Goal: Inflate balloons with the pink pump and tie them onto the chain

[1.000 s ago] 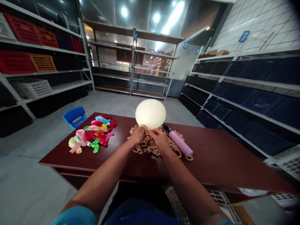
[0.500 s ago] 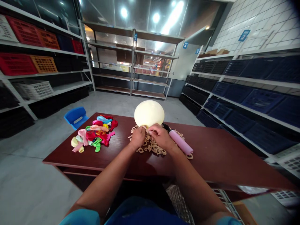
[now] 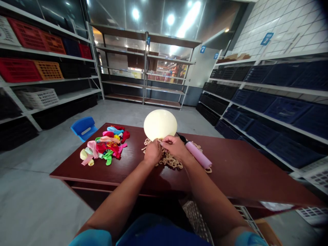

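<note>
Balloon (image 3: pixel 160 124) swelling just beyond my fingertips over the table (image 3: pixel 230 164), its tied-end side toward me, I pinch there with left hand (image 3: pixel 153 152) and right hand (image 3: pixel 175 147), both equally near.

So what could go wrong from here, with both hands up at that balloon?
The pale balloon could slip free: the left hand and right hand meet only at its lower end. The tan curly pieces lie right beneath the hands, so one might snag or get knocked away. The pink cylinder lies on its side and might roll if bumped.
</note>
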Demonstrator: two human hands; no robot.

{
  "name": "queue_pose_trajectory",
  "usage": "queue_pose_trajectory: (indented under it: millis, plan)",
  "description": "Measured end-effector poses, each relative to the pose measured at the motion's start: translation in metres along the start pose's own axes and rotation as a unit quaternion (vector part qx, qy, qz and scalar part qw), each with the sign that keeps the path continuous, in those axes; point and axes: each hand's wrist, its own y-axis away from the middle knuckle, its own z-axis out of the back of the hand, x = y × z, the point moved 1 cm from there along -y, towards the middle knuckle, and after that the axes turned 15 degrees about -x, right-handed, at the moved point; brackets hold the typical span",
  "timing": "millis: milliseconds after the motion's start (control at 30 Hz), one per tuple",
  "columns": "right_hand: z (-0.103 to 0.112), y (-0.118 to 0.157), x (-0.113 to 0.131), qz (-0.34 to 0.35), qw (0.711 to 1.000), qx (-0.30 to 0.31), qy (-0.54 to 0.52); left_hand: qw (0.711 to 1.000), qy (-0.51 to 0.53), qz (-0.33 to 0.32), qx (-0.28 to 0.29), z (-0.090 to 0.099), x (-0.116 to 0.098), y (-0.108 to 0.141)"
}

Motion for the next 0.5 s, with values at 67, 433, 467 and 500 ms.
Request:
queue_pose_trajectory:
  millis: [67,433,467,500]
  plan:
    - [-0.001,0.002,0.004,0.016,0.999,-0.002,0.034,1.0,-0.029,0.004,0.005,0.002,-0.002,0.0]
    - [-0.016,0.006,-0.012,0.05,0.977,-0.185,0.096,0.972,0.229,0.039,-0.019,-0.018,0.003,0.002]
    - [-0.017,0.006,-0.012,0.047,0.977,-0.191,0.087,0.967,0.25,0.033,-0.02,-0.018,0.004,0.002]
    - [-0.018,0.006,-0.012,0.045,0.977,-0.193,0.079,0.963,0.266,0.028,-0.018,-0.018,0.004,0.002]
